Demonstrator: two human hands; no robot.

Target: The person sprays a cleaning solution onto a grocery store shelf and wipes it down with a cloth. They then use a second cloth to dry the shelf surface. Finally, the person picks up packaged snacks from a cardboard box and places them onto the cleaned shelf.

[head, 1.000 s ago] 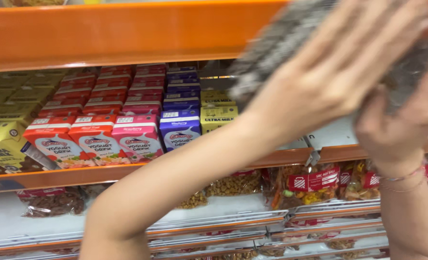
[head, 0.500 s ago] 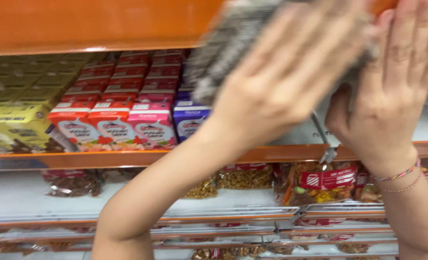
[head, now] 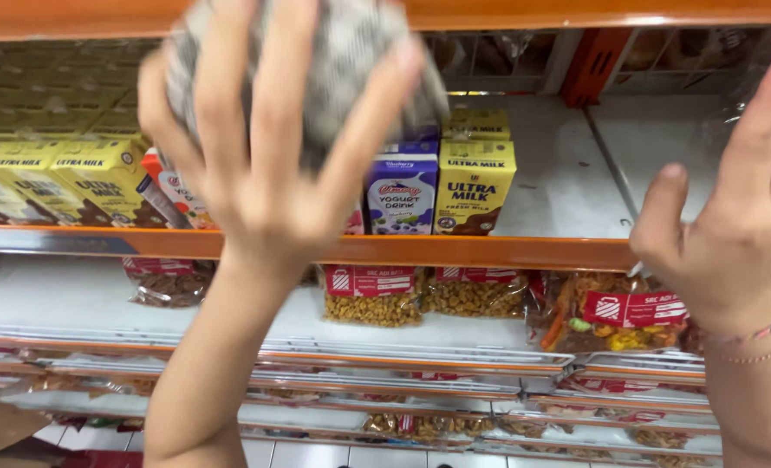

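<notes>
While the left hand (head: 268,173) presses spread fingers against a grey speckled bag (head: 333,61), the bag sits blurred above the palm, up by the top orange shelf edge (head: 576,13). Right hand (head: 741,217) is open and holds nothing, apart from the bag. Bare white shelf (head: 576,173) lies right of the yellow milk carton (head: 474,186).

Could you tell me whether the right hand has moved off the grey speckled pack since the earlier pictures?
Yes: the right hand now hangs open, apart to the right of the grey speckled pack.
</notes>
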